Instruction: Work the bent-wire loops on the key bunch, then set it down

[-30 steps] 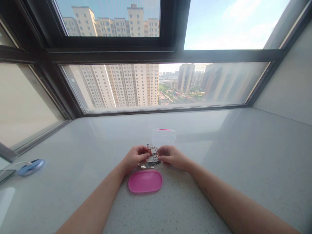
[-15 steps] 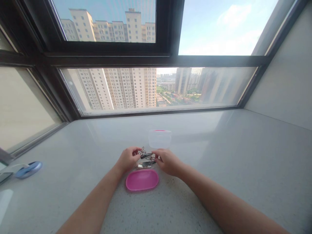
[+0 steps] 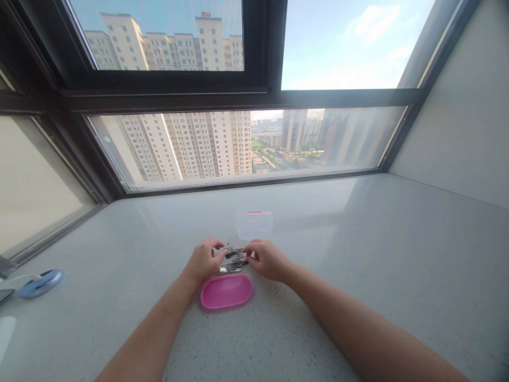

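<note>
Several dark binder clips (image 3: 233, 253) with looped wire handles lie in a small cluster between my two hands. My left hand (image 3: 205, 260) is on the left side, its thumb and forefinger curled at the wire handle of the farther clip. From the right, my right hand (image 3: 267, 259) has bent fingers at the wire loops of another clip. A shiny silvery piece (image 3: 229, 269) lies at the near side of the cluster. Just in front of it is a shallow pink oval lid (image 3: 226, 292). Beyond the hands stands a clear plastic box (image 3: 255, 226).
Everything rests on a pale speckled windowsill (image 3: 318, 307). A dark window frame (image 3: 254, 180) borders its far side, and a white wall (image 3: 461, 122) its right. At far left lie a blue round device (image 3: 41, 285) with a white cable and part of a dark flat object (image 3: 5, 296).
The view has shifted slightly, so the box, lid and clips appear farther left. Both hands keep nearly the same place beside the clips, whose wire handles look a little lower.
</note>
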{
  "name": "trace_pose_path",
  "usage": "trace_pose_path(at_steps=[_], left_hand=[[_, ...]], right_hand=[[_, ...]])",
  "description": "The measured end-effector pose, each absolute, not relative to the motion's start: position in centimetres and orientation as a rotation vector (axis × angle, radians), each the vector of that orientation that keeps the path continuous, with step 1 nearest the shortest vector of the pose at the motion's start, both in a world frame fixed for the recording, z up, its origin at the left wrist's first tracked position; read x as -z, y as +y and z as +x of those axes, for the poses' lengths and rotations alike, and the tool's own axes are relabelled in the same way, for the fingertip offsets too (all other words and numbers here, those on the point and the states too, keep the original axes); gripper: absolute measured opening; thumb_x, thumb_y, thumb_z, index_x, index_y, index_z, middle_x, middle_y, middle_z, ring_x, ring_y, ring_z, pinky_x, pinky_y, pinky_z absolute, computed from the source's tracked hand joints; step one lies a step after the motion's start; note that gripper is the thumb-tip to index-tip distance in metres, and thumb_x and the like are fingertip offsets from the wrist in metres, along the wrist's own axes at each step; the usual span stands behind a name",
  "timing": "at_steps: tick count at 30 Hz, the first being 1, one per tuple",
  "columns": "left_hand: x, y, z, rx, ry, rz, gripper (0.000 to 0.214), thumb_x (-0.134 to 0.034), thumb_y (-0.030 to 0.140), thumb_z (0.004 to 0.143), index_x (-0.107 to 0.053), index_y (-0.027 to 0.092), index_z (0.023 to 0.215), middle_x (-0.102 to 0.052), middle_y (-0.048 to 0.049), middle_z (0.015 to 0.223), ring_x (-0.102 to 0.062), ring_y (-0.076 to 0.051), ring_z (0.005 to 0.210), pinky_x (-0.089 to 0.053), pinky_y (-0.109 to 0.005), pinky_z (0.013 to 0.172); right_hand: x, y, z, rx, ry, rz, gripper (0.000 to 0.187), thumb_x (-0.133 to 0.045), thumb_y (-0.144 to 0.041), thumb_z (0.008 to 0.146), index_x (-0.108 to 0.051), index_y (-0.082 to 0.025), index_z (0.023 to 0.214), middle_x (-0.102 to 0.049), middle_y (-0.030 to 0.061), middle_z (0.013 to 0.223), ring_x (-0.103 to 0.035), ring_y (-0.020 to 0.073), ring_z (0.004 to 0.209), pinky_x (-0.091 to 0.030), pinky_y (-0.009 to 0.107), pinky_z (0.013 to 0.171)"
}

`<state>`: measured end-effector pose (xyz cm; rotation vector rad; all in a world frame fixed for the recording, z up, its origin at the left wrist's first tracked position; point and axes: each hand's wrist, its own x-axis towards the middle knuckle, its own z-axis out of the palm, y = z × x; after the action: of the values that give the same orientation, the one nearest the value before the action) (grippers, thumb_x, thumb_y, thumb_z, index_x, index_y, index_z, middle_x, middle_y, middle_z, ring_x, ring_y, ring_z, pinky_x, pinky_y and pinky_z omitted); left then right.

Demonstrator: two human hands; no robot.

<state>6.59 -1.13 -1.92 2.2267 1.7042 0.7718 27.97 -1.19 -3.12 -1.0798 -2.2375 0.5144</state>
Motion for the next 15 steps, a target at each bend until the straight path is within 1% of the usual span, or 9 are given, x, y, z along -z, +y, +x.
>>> trace_pose_path(at_steps=[4,6,9,11,13,15], left_hand=[[1.6,-1.4,6.4,-0.827,1.659,2.313,0.021,-0.050,0.030,0.077,-0.061,0.015,0.086,-0.059,-0.0048,0.086,-0.052,-0.013,0.066,-0.042,-0.026,0.068],[0.9,-1.8,6.6,-0.845,1.596,2.390,0.019,-0.050,0.029,0.079,-0.061,0.016,0.087,-0.059,-0.0055,0.088,-0.054,-0.015,0.076,-0.042,-0.027,0.073],[-0.3,-3.1,8.1,-0.819,1.461,2.554,0.018,-0.049,0.028,0.082,-0.061,0.017,0.088,-0.059,-0.0062,0.099,-0.053,-0.017,0.093,-0.040,-0.030,0.085],[-0.6,-4.3,9.8,-0.707,1.395,2.659,0.020,-0.047,0.030,0.084,-0.061,0.019,0.094,-0.059,-0.0054,0.107,-0.052,-0.018,0.098,-0.039,-0.032,0.089],[-0.3,-5.5,11.6,-0.578,1.330,2.775,0.027,-0.047,0.036,0.085,-0.060,0.021,0.103,-0.055,-0.0052,0.119,-0.048,-0.020,0.109,-0.035,-0.037,0.095],[0.5,-6.3,13.3,-0.490,1.288,2.874,0.048,-0.047,0.048,0.082,-0.050,0.021,0.122,-0.043,-0.0078,0.134,-0.038,-0.024,0.122,-0.028,-0.041,0.102]], right_hand=[[2.8,-1.3,28.0,-0.487,-2.201,-1.038,0.020,-0.052,-0.016,0.075,-0.065,-0.018,0.090,-0.061,0.0014,0.080,-0.049,0.0082,0.058,-0.037,0.021,0.058],[2.4,-1.4,28.2,-0.451,-2.144,-1.011,0.019,-0.051,-0.016,0.076,-0.065,-0.017,0.089,-0.061,0.0019,0.079,-0.050,0.0085,0.059,-0.038,0.021,0.059],[1.7,-1.4,28.7,-0.362,-1.978,-0.975,0.018,-0.049,-0.016,0.079,-0.063,-0.016,0.090,-0.060,0.0024,0.077,-0.050,0.0090,0.059,-0.040,0.022,0.060],[1.2,-1.1,29.3,-0.287,-1.838,-0.967,0.016,-0.048,-0.018,0.080,-0.061,-0.016,0.089,-0.059,0.0022,0.075,-0.050,0.0095,0.060,-0.040,0.022,0.059],[1.0,-0.6,30.2,-0.219,-1.694,-0.983,0.016,-0.048,-0.019,0.081,-0.059,-0.016,0.092,-0.058,0.0024,0.075,-0.051,0.0104,0.062,-0.040,0.022,0.056],[1.1,0.2,31.1,-0.185,-1.556,-1.029,0.022,-0.048,-0.021,0.080,-0.055,-0.016,0.100,-0.058,0.0041,0.081,-0.052,0.0121,0.067,-0.040,0.022,0.053]])
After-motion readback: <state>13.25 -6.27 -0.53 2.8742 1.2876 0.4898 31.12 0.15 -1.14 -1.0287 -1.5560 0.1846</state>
